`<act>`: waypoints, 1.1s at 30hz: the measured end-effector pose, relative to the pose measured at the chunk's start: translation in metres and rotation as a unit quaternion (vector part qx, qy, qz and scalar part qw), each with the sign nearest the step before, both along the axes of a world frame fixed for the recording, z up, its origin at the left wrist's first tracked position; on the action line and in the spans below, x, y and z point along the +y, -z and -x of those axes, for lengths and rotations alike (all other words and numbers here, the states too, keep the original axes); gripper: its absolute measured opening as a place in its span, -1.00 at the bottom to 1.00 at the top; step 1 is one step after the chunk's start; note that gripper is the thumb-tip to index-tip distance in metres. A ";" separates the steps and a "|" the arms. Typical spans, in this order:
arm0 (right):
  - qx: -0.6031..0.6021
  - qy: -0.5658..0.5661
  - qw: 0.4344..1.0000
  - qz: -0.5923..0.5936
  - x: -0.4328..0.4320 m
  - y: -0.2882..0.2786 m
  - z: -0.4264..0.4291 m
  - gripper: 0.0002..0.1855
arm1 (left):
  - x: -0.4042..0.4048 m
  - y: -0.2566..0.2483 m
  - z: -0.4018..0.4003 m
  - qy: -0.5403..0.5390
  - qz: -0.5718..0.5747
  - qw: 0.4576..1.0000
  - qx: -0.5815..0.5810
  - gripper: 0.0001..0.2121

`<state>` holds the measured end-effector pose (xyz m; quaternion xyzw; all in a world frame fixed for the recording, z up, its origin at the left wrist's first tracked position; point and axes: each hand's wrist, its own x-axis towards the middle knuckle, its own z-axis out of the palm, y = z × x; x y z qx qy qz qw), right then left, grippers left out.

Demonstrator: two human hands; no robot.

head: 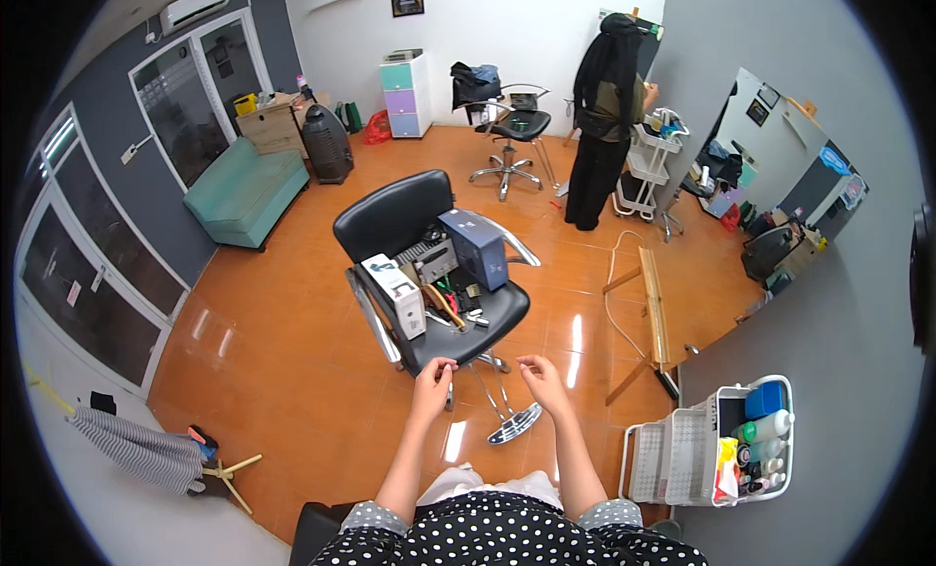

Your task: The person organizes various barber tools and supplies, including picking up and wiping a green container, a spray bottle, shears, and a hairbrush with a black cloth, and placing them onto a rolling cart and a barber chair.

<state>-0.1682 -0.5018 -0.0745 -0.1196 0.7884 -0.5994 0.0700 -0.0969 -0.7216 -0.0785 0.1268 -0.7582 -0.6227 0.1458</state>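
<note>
My left hand [436, 382] hangs with loosely bent fingers just before the front edge of a black salon chair [504, 314]. Apart from it, my right hand [545, 383] is raised above the chair's metal footrest [515, 424], fingers half curled. I see nothing held in either hand. On the chair seat a white box [395, 294] leans by the left armrest, and a dark blue box [475, 248] stands by the right one. Between them lie a grey case [435, 261], a brown-handled item [443, 306], clipper guard combs [473, 291] and several small loose pieces.
At right stand a white trolley of bottles [769, 427], a wooden frame [653, 310] with a cable, and a leaning mirror [775, 164]. A person [605, 120] stands by another trolley [647, 164]. Further back are a second chair [523, 123] and a green sofa [245, 189].
</note>
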 end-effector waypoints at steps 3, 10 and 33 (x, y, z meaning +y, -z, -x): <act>-0.004 -0.023 1.000 -0.004 -0.036 0.009 0.003 -0.77 | -0.036 0.003 -0.002 -0.013 -0.003 1.000 0.013 -0.87; -0.020 -0.037 0.999 -0.002 -0.080 0.006 0.005 -0.78 | -0.074 0.020 -0.002 -0.025 -0.038 0.999 -0.005 -0.87; -0.075 -0.029 0.996 -0.035 -0.174 0.092 0.207 -0.79 | -0.143 0.073 0.178 -0.002 -0.037 0.994 -0.104 -0.87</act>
